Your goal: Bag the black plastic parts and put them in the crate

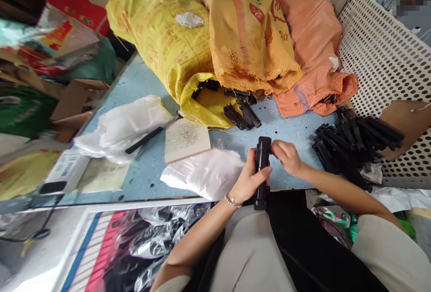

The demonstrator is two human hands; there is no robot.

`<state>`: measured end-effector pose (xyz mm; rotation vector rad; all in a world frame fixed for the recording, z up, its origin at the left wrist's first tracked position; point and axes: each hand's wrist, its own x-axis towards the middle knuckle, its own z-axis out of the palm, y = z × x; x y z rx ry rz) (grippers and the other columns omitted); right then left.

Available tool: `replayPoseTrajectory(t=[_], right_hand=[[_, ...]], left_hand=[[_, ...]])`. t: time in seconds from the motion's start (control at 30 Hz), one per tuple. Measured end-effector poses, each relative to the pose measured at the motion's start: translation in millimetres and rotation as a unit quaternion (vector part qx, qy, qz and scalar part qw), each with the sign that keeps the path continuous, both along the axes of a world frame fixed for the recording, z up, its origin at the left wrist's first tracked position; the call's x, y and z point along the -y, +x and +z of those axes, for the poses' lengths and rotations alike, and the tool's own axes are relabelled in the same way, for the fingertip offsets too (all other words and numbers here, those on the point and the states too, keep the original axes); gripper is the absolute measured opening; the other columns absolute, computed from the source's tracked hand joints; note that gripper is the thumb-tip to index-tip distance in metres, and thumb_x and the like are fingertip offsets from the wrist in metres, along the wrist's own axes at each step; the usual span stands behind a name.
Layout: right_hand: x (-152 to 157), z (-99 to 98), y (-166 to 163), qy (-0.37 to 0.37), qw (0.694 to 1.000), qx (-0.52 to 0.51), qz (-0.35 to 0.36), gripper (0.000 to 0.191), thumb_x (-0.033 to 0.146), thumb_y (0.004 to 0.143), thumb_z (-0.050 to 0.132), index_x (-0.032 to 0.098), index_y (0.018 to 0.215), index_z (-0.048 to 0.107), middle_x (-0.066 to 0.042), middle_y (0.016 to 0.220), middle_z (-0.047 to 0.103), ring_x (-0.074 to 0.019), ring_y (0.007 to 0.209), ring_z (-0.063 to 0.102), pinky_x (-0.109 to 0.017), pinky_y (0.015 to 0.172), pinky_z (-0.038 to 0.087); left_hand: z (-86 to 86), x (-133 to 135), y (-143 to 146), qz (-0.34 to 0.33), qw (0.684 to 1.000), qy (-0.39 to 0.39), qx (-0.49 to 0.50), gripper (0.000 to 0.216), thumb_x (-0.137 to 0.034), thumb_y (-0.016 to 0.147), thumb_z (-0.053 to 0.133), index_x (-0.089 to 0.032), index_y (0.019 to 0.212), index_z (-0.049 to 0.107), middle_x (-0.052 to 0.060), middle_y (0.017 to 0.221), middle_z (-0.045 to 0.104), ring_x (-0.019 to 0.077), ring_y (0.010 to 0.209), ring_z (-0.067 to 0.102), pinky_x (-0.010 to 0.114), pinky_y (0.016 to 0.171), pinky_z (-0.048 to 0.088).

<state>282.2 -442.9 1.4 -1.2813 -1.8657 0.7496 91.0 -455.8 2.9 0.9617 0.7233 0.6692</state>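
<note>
My left hand (248, 180) is wrapped round a long black plastic part (262, 157), held upright just over the table's front edge. A bracelet circles that wrist. Beside the part's upper right side, the fingers of my right hand (286, 155) are closed in a pinch; what lies between them is too small to make out. Several similar black parts (244, 115) lie beyond my hands at the mouth of a yellow woven sack (164, 36). To the right is a larger heap of black parts (346, 144).
An orange-yellow sack (249, 27) and an orange sack (310, 36) stand at the back. A perforated white crate (387, 36) borders the right. On the blue table (141, 180) lie plastic bags (205, 173), a board (185, 139) and a black-handled tool (144, 139). Below left, a crate holds plastic-wrapped black items (151, 238).
</note>
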Motion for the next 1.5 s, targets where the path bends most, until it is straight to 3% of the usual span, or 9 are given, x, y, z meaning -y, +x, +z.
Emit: replayPoseTrajectory(t=[0.13,0.33,0.6,0.7,0.83,1.03,1.13,1.33,1.5], right_hand=[[6,8.4,-8,-0.129,0.99,-0.047,0.023,0.06,0.057,0.105,0.014,0.022,0.072,0.049,0.004,0.052,0.041,-0.0136,0.046,0.039,-0.028,0.048,0.036],[-6,35.7,17,0.108,0.97,0.209,0.054,0.038,0.053,0.099,0.053,0.02,0.079,0.059,-0.006,0.074,0.059,-0.0197,0.073,0.055,-0.03,0.064,0.045],[0,26.6,-4,-0.15,0.985,-0.002,0.081,0.065,0.05,0.107,0.008,0.021,0.068,0.051,0.005,0.047,0.04,-0.0114,0.04,0.035,-0.025,0.041,0.033],[-3,39.1,5,-0.052,0.994,0.092,0.033,0.046,0.055,0.103,0.038,0.018,0.084,0.059,-0.003,0.071,0.06,-0.0157,0.063,0.054,-0.028,0.058,0.043],[-8,49.7,11,0.091,0.974,0.2,0.053,0.038,0.052,0.097,0.056,0.02,0.078,0.061,-0.005,0.072,0.059,-0.0197,0.074,0.053,-0.03,0.065,0.042],[-5,30.1,-5,-0.089,0.994,0.032,0.052,0.064,0.054,0.106,0.019,0.017,0.075,0.061,0.006,0.051,0.042,-0.0121,0.046,0.038,-0.025,0.042,0.032],[-5,31.1,-2,-0.143,0.985,0.052,0.08,0.058,0.05,0.108,0.019,0.016,0.086,0.061,0.002,0.057,0.053,-0.0123,0.047,0.045,-0.025,0.046,0.036],[-14,40.3,12,0.172,0.925,0.325,0.092,0.035,0.041,0.105,0.043,0.019,0.087,0.063,-0.005,0.072,0.06,-0.0188,0.073,0.053,-0.031,0.063,0.037],[-16,15.6,13,0.181,0.928,0.324,0.041,0.041,0.036,0.108,0.035,0.019,0.082,0.06,-0.005,0.075,0.064,-0.0169,0.07,0.057,-0.03,0.062,0.036]], left_hand=[[-6.8,-3,-3,0.004,0.998,0.063,0.014,0.057,-0.045,0.085,0.071,-0.027,0.124,0.035,-0.001,0.096,0.054,0.0081,0.059,0.056,0.022,0.048,0.05],[0.0,-8,-8,-0.018,0.996,0.016,0.083,0.061,-0.044,0.088,0.066,-0.034,0.133,0.026,-0.001,0.102,0.05,0.0087,0.061,0.059,0.022,0.045,0.052],[0.5,-7,-5,0.011,0.996,0.052,0.072,0.062,-0.043,0.086,0.07,-0.031,0.129,0.026,0.001,0.108,0.05,0.007,0.057,0.059,0.023,0.043,0.051],[1.8,-12,-8,0.013,0.995,0.015,0.096,0.057,-0.044,0.086,0.069,-0.031,0.125,0.029,-0.001,0.102,0.051,0.0086,0.058,0.059,0.022,0.043,0.051],[6.5,-11,-8,0.001,0.994,-0.027,0.106,0.053,-0.044,0.086,0.067,-0.031,0.122,0.031,-0.002,0.099,0.051,0.0097,0.061,0.06,0.022,0.044,0.05],[1.5,-5,-4,0.032,0.996,0.04,0.077,0.06,-0.043,0.086,0.07,-0.031,0.127,0.028,0.0,0.109,0.051,0.0079,0.06,0.06,0.023,0.044,0.052],[-0.7,-9,-7,0.036,0.995,0.018,0.086,0.059,-0.044,0.085,0.07,-0.03,0.125,0.029,0.0,0.106,0.052,0.0083,0.059,0.06,0.024,0.043,0.051],[5.2,-12,-8,0.019,0.995,-0.046,0.092,0.055,-0.045,0.083,0.069,-0.03,0.12,0.031,-0.003,0.097,0.054,0.0098,0.059,0.06,0.023,0.044,0.051],[-7.6,-16,2,0.05,0.994,-0.062,0.078,0.055,-0.045,0.081,0.068,-0.028,0.119,0.032,-0.004,0.094,0.056,0.0108,0.057,0.06,0.025,0.046,0.051]])
